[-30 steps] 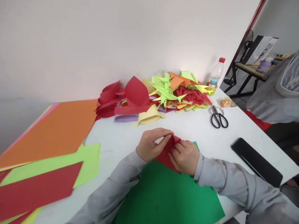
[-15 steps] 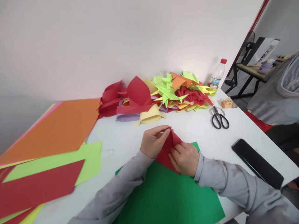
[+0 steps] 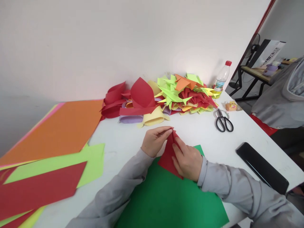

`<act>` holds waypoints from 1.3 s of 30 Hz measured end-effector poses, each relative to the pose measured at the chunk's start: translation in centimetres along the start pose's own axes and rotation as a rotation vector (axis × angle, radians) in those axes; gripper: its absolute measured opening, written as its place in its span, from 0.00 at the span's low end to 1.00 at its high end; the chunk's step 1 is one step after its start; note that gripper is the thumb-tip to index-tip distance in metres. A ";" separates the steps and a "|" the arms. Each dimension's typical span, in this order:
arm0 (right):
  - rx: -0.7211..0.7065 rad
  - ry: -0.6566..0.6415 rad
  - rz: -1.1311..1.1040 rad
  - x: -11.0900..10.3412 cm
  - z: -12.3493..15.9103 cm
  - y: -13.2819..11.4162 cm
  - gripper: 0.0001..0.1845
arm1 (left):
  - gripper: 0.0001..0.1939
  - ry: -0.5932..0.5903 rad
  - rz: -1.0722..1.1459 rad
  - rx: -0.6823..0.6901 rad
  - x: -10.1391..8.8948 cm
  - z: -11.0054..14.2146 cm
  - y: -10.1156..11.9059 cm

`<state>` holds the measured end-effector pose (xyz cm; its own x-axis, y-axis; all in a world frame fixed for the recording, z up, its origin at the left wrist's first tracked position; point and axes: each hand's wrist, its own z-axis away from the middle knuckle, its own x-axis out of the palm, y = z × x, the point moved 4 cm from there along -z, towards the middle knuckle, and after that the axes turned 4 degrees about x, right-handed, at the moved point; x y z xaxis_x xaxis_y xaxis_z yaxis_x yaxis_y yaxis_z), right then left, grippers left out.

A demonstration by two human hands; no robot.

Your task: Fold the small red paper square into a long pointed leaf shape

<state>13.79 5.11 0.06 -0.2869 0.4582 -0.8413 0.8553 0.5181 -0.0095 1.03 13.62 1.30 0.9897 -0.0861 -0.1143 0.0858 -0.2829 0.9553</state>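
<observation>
A piece of folded red paper [image 3: 169, 158] is held up over the far edge of a green sheet [image 3: 173, 202]. My left hand [image 3: 155, 139] pinches its top corner between thumb and fingers. On the paper's right side, my right hand [image 3: 188, 160] grips it, with the index finger lying along the fold near the top. The right thumb is mostly hidden. Beyond my hands lies a heap of folded paper shapes [image 3: 175, 91] in green, red, orange and yellow, with red curled paper pieces [image 3: 142, 93] at its left.
Black-handled scissors [image 3: 224, 122], a wrapped snack [image 3: 231, 105] and a bottle [image 3: 221, 79] stand or lie at the right. A black phone-like slab [image 3: 262, 167] is nearer. Orange sheets [image 3: 64, 126] and red sheets [image 3: 42, 186] cover the left. A person in grey [image 3: 281, 95] sits at far right.
My right index finger has moved up along the fold, and the paper's right flap now lies flatter and narrower. My left hand keeps its pinch on the top corner.
</observation>
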 end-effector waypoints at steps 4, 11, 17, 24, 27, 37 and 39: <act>-0.004 -0.012 -0.025 -0.1 0.0 0.0 0.20 | 0.21 -0.063 0.060 -0.062 -0.2 -0.3 0.1; -0.011 -0.002 -0.053 -0.2 0.0 0.0 0.19 | 0.24 -0.143 0.152 -0.138 -0.2 -0.4 -0.1; -0.009 0.006 -0.031 -0.3 0.0 -0.1 0.20 | 0.19 -0.083 0.175 -0.177 0.0 -0.3 0.0; -0.001 0.039 -0.015 -0.5 -0.2 -0.1 0.20 | 0.10 -0.008 0.065 -0.038 0.1 0.0 0.6; -0.007 0.029 -0.026 -0.4 -0.1 -0.1 0.21 | 0.06 0.001 -0.017 0.034 0.0 0.0 0.9; -0.003 0.002 -0.009 -0.1 -0.1 -0.1 0.21 | 0.04 -0.058 -0.092 0.224 0.1 0.2 1.9; -0.004 0.001 -0.002 -0.1 -0.2 -0.1 0.21 | 0.04 -0.040 -0.098 0.220 0.1 0.3 1.9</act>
<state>13.61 5.11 0.25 -0.2892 0.4580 -0.8406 0.8529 0.5220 -0.0090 1.27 12.77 2.99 0.9721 -0.0847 -0.2188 0.1500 -0.4929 0.8570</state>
